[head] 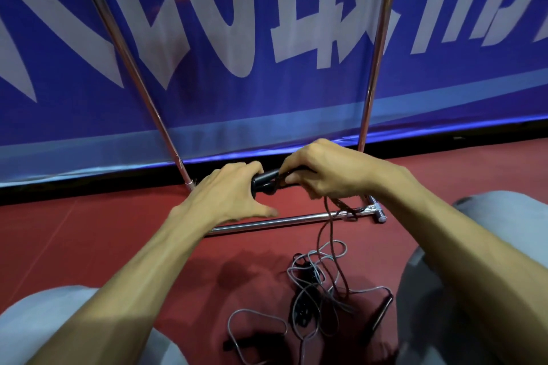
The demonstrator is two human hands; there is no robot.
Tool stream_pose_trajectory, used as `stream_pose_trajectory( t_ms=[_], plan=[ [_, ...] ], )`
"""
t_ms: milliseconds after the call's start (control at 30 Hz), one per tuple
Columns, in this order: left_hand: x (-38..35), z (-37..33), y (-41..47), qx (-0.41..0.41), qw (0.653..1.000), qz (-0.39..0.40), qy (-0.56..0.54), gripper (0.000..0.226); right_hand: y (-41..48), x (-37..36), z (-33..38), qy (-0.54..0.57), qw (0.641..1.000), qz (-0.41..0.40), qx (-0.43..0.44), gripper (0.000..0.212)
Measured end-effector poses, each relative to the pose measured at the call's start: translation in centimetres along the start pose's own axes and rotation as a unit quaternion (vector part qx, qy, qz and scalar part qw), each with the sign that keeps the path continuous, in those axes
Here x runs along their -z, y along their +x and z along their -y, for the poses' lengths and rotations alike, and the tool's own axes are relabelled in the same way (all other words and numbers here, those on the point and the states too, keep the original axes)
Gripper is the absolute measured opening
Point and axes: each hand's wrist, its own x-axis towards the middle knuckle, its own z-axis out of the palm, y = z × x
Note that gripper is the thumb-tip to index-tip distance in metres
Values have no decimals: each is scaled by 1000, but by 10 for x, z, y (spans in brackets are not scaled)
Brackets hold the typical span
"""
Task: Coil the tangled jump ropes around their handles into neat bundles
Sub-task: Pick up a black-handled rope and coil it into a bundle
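**Both hands hold one black handle above the red floor**

The black handle (264, 179) is short, round and matt, and several turns of thin dark cord are wound around its right part. It is held in the air between the two hands, above the floor (89, 234) and in front of the lower edge of the blue banner (237, 24). Its long axis runs nearly left to right, with the right end a little higher in the picture.

The left hand (225, 190) grips the left end, with the fingers curled over the top and the thumb stretched out below. The right hand (323, 175) is closed around the right part and pinches the cord against it; I cannot tell whether a second handle is hidden inside this hand.

From the right hand the cord (319, 235) hangs down, crosses the metal bar (267, 222) lying on the floor, and ends in a tangled pile of grey ropes (308, 281) between the person's knees. Just right of the pile lies a loose handle (381, 315), also black, with its axis diagonal, the upper end pointing to the right.
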Motion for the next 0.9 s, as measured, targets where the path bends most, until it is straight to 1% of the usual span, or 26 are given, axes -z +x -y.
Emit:
stream_pose_trajectory(
  t_ms=[33,67,100,167,233,333,433,500,567,633,667,700,733,800,900],
  plan=[
    [1,-5,-2,1,1000,17,14,61,0,2,-2,-6,1000,-8,-1,19],
    [0,-11,-4,0,999,22,43,67,0,4,-4,-9,1000,-16,0,18],
    [1,-17,-6,-8,997,14,73,67,0,5,-5,-7,1000,-25,0,16],
    [3,-24,-9,-35,995,-26,90,57,2,5,-8,0,999,-48,-4,15],
    [4,-21,-10,-71,995,-46,53,46,4,2,-12,16,997,-72,-4,12],
    [7,-13,-12,-112,993,-16,-16,34,8,-2,-15,31,993,-116,7,5],
    [16,-10,-13,-117,981,13,-152,22,11,-5,-18,111,983,-143,-16,4],
    [26,-8,-14,-96,956,38,-275,19,12,-7,-19,150,977,-152,-18,4],
    [36,-3,-15,-70,905,47,-417,23,15,-11,-18,194,969,-150,-10,9],
    [42,0,-14,-59,858,32,-509,31,16,-14,-14,306,938,-159,-38,23],
    [44,1,-15,-53,837,21,-544,31,17,-14,-12,347,922,-165,-55,30],
    [46,0,-14,-40,819,12,-573,31,17,-15,-12,367,912,-172,-64,36],
    [47,0,-13,-22,804,3,-594,35,19,-15,-11,369,911,-173,-65,41],
    [47,-3,-10,20,788,-17,-615,38,20,-16,-11,367,913,-167,-64,44],
    [48,-9,-8,78,774,-68,-625,16,19,-17,-11,372,914,-142,-75,39]
  ],
)
